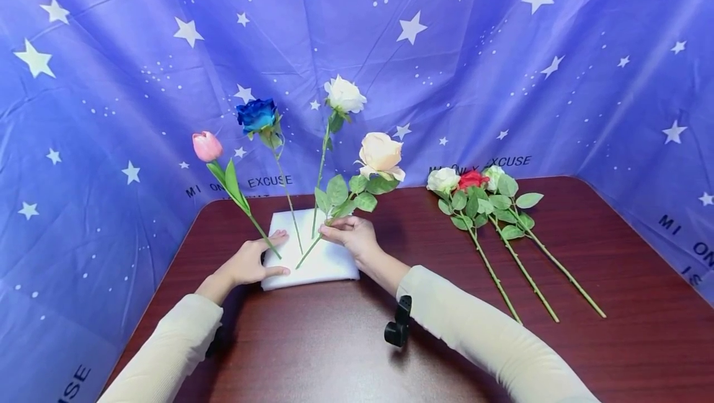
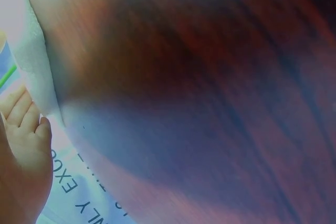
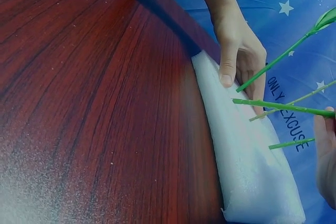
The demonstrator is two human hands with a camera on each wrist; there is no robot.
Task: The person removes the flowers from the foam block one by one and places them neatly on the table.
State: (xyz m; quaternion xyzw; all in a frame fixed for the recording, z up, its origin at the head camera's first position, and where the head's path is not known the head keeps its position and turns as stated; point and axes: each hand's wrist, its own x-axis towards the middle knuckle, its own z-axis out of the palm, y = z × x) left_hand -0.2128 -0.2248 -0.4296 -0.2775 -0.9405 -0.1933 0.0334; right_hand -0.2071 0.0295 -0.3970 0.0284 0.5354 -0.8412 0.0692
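Observation:
A white foam block (image 1: 331,266) lies on the table. My left hand (image 1: 242,265) rests on its left side, thumb and fingers spread on the top around the stem of a pink tulip (image 1: 207,146). My right hand (image 1: 359,240) pinches the stem of a peach rose (image 1: 381,154) between thumb and fingers. That stem slants down to the left, its lower end right at the foam's top in the right wrist view. A blue rose (image 1: 258,116) and a white rose (image 1: 344,94) stand in the block behind it. The left wrist view shows mostly table and part of the left hand (image 2: 26,150).
On the dark red wooden table (image 1: 312,341), two white roses (image 1: 443,180) and a red rose (image 1: 471,180) lie to the right, stems towards the front. A blue star-patterned cloth (image 1: 491,80) hangs behind and at the sides. A black wrist camera (image 1: 397,327) sits below the right sleeve.

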